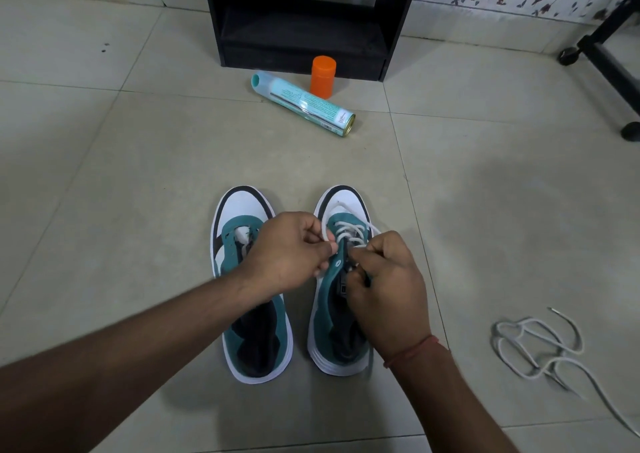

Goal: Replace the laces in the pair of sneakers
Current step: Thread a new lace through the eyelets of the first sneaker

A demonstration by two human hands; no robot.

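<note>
Two teal, white and black sneakers stand side by side on the tiled floor, toes pointing away. The left sneaker point(242, 210) has no lace in its eyelets. The right sneaker point(341, 199) carries a white lace point(348, 231) threaded through its front eyelets. My left hand point(291, 250) pinches one end of that lace over the shoe's left flap. My right hand point(384, 279) grips the other end at the right flap and hides part of the tongue. A second white lace point(540, 345) lies loose on the floor at the right.
A teal spray can point(304, 104) lies on its side beyond the shoes, with an orange container point(323, 76) upright behind it. A black shelf unit point(304, 19) stands at the back. A black wheeled frame point(606, 61) is at the far right.
</note>
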